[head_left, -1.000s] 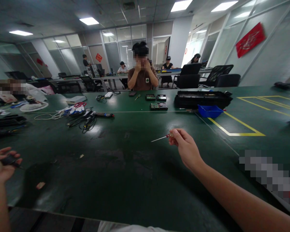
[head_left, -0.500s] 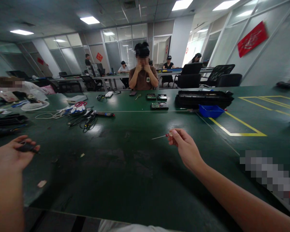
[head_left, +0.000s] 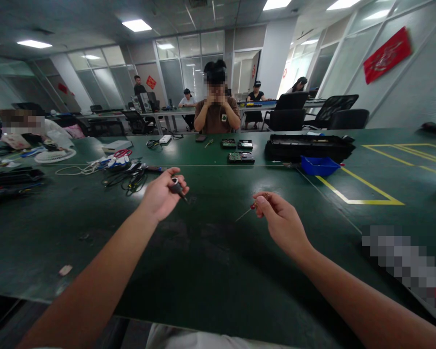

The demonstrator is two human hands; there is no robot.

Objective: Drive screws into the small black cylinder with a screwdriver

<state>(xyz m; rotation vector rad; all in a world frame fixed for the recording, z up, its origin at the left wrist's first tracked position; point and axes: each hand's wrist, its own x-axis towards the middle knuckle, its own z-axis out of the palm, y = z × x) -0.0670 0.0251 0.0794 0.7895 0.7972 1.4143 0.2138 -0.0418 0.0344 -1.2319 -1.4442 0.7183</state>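
Screwdriver, slim and red-collared

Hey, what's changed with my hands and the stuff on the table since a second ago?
Your left hand has swung in from the far left toward the middle, carrying the dark-handled tool. Your right hand has barely moved, but its screwdriver now slants down more steeply. Nothing was picked up or let go. The hard drives and blue bin stayed put.
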